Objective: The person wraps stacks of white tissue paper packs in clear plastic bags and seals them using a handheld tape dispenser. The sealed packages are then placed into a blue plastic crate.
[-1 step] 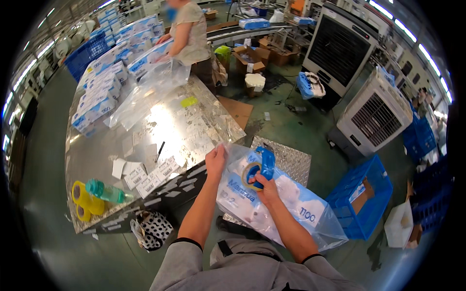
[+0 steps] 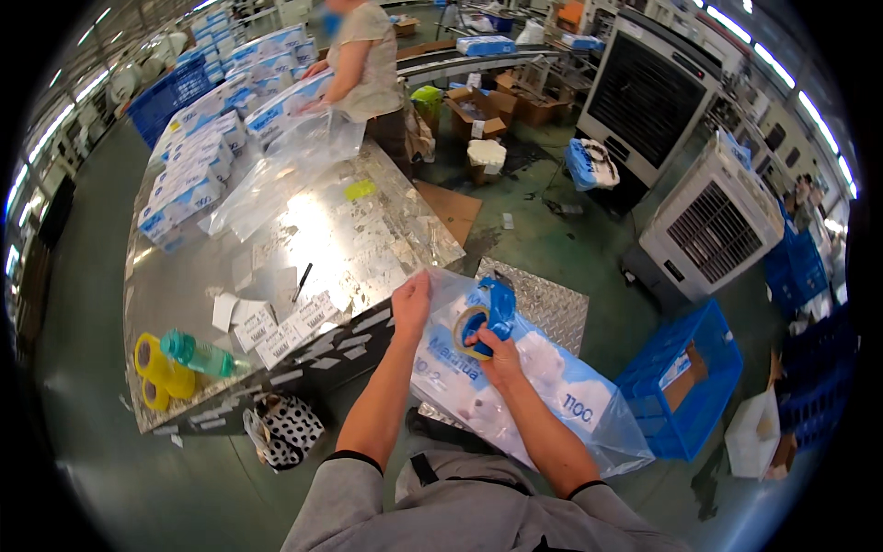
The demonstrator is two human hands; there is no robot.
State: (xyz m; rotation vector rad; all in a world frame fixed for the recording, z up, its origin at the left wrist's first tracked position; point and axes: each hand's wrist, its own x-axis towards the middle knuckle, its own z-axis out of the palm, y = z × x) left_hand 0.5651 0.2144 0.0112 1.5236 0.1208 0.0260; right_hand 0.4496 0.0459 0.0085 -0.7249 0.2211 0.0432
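A clear plastic bag (image 2: 624, 443) holding blue-and-white printed packs (image 2: 543, 363) slants in front of my body, beside the table's near right corner. My left hand (image 2: 411, 302) is closed on the gathered upper left edge of the bag. In my right hand (image 2: 499, 357) is a blue tape dispenser (image 2: 500, 311) with a tan roll of tape, fingers wrapped round it. The dispenser lies over the upper part of the bag; whether it touches the plastic I cannot tell.
The metal-topped table (image 2: 368, 248) bears labels (image 2: 285, 339), a pen (image 2: 303, 281), a green bottle (image 2: 196, 354), yellow rolls (image 2: 161, 370) and stacked packs (image 2: 189, 189). Another person (image 2: 363, 60) stands at its far side. Right are a blue crate (image 2: 676, 428) and an air cooler (image 2: 713, 221).
My right hand and the tape dispenser have shifted slightly left over the bag. The left hand keeps its hold on the bag's edge.
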